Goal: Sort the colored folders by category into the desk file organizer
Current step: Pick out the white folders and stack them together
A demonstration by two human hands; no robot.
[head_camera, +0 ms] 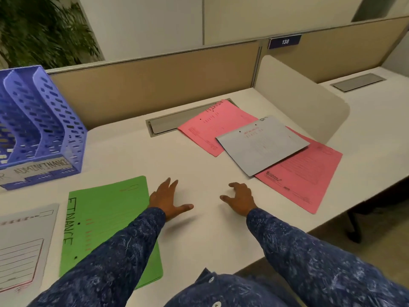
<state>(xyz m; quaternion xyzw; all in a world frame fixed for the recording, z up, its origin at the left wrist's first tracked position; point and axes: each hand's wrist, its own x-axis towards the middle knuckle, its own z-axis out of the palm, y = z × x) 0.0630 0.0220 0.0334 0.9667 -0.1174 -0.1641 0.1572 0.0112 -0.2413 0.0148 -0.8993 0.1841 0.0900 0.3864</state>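
A green folder [106, 220] marked FINANCE lies flat at the near left of the white desk [199, 156]. My left hand [168, 199] hovers just right of its top corner, fingers spread, holding nothing. My right hand [240, 199] hangs over bare desk, fingers loosely bent, empty. Beyond it lie a pink folder [210, 127], a grey folder [263, 144] on top, and a second pink folder [305, 178] under the grey one. Another grey folder [22, 247] lies at the far left. The blue file organizer [37, 125] stands at the left, labelled ADMIN and FINANCE.
A tan partition [155, 78] runs along the back of the desk, with a cable slot [168, 124] in front of it. A white divider panel [303, 96] separates the neighbouring desk on the right. The desk edge drops off at the lower right.
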